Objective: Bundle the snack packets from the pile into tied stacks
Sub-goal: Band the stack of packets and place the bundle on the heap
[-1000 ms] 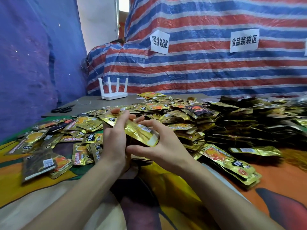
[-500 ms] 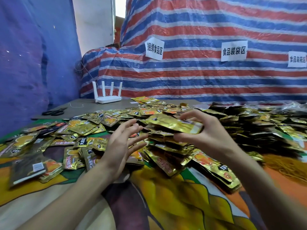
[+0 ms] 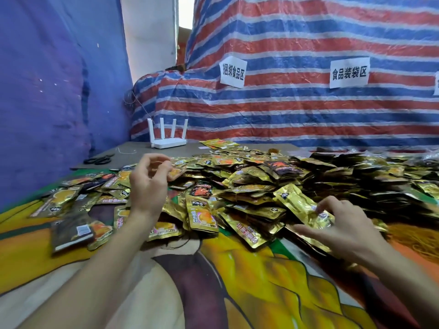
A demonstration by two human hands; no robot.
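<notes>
My right hand (image 3: pixel 342 227) curls its fingertips on the near end of a gold packet (image 3: pixel 299 205), its long axis running up-left onto the pile (image 3: pixel 237 176), while my left hand (image 3: pixel 148 186) hovers loosely curled over the pile's left side, pinching I cannot tell what.

Snack packets (image 3: pixel 249 186): small foil sachets, gold and black with orange print, heaped loose and overlapping between and beyond both sets of fingers. One gold packet (image 3: pixel 300 205), tilted atop the heap, under the curled fingertips (image 3: pixel 324 206) of the right hand (image 3: pixel 344 231). One orange packet (image 3: pixel 176 173) at the fingertips (image 3: pixel 166 166) of the left hand (image 3: pixel 147 184).
</notes>
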